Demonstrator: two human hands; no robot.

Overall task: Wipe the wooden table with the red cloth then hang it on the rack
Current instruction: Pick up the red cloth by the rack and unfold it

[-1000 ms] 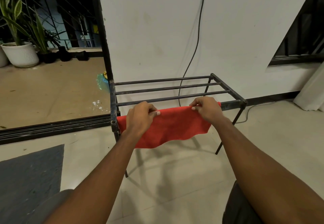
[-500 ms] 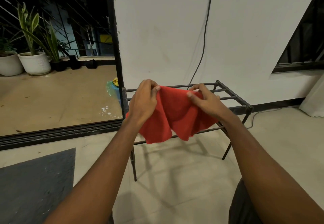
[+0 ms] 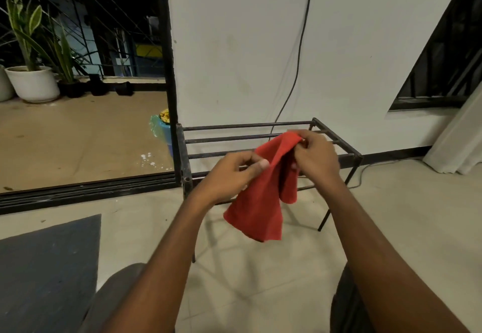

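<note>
The right hand (image 3: 314, 159) pinches the top corner of the red cloth (image 3: 263, 197) between closed fingers, and the left hand (image 3: 229, 176) grips an edge lower down with thumb and forefinger closed on it. The cloth hangs bunched from both hands, held in the air in front of the black metal rack (image 3: 250, 138), above its front rail, not draped on any bar. The rack stands on the pale floor (image 3: 391, 215) against a white wall (image 3: 234, 45), beside a dark door frame (image 3: 167, 71).
</note>
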